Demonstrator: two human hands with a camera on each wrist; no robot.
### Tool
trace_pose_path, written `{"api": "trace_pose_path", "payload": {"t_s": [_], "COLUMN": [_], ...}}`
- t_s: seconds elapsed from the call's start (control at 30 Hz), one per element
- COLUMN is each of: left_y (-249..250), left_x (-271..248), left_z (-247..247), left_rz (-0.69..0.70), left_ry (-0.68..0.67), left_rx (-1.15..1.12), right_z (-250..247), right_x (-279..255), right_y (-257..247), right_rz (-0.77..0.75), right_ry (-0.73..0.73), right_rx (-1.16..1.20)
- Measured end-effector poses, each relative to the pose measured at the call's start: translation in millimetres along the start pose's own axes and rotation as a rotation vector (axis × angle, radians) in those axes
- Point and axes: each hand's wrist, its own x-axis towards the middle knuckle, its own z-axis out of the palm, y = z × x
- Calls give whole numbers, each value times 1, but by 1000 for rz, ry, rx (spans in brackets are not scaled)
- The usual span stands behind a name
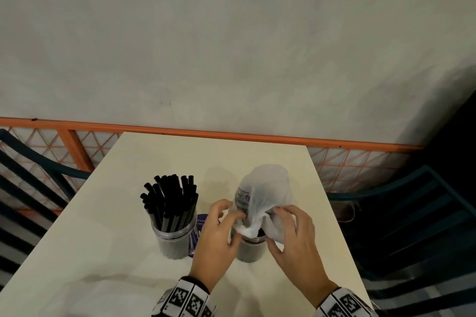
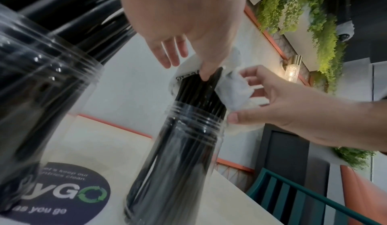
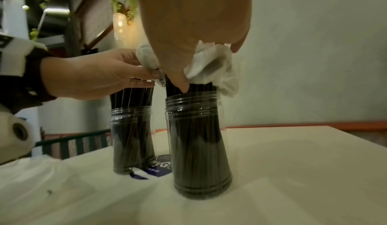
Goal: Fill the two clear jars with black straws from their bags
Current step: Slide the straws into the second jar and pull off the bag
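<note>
Directly above the right jar (image 1: 251, 247) the white bag (image 1: 265, 195) stands upright, still sleeved over the black straws (image 2: 201, 92) whose lower ends already sit in that jar. My left hand (image 1: 219, 231) pinches the gathered plastic at its left, my right hand (image 1: 296, 237) clamps the bunched plastic at its right; both sit level with the rim. Its long axis is vertical, so I judge it must slide straight up. Straw tips are hidden under plastic. The left jar (image 1: 175, 239) stands full beside it on the surface (image 1: 103, 252).

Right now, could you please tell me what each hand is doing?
Left hand: pinching the bag over the right jar.
Right hand: gripping the same bag on its other side.
</note>
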Motion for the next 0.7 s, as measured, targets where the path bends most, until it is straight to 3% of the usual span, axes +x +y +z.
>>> {"api": "trace_pose_path", "payload": {"t_s": [0.23, 0.4, 0.47, 0.57, 0.7], "left_y": [19, 41, 52, 71, 84], "left_x": [17, 25, 26, 22, 4], "left_z": [-38, -69, -77, -87, -96], "left_rz": [149, 134, 139, 66, -181], "left_ry": [-35, 191, 276, 329, 369], "left_rx": [64, 148, 155, 53, -152], "right_z": [-27, -68, -82, -96, -105], "right_x": [30, 52, 56, 53, 33], "right_y": [1, -15, -23, -34, -34], "right_rz": [-36, -93, -93, -97, -129], "right_ry": [226, 536, 590, 439, -151], "right_rx": [139, 143, 193, 310, 487]}}
